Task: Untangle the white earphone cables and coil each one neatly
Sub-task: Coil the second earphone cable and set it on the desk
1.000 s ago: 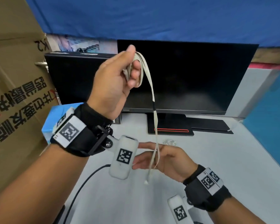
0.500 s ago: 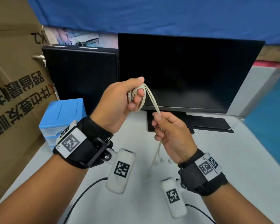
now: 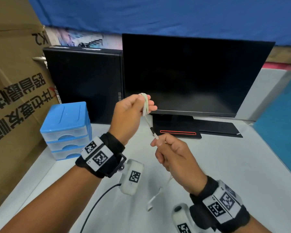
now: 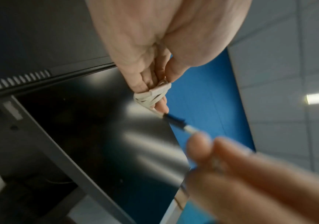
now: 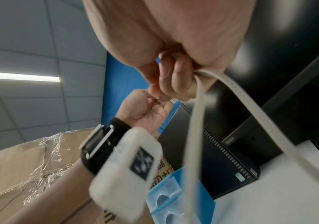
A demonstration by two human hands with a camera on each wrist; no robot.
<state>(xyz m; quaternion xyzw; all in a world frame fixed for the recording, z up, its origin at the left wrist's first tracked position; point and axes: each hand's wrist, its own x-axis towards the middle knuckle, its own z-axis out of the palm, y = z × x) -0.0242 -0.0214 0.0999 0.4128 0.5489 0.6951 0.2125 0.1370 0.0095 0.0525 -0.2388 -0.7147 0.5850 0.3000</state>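
Dangling nearest us, one earbud (image 3: 149, 205) hangs low over the table (image 3: 225, 165) — that tail is not yet wound. Up a little, the right hand (image 3: 173, 153) pinches the white earphone cable (image 3: 155, 135) between thumb and forefinger, just past its dark junction. Beyond it, the left hand (image 3: 129, 113) grips a small finished bundle of loops (image 4: 151, 96), fingers curled round it. By my reading this coil is nearly done; only the split end remains. Any second cable can't be made out. Behind stands the monitor (image 3: 191, 73).
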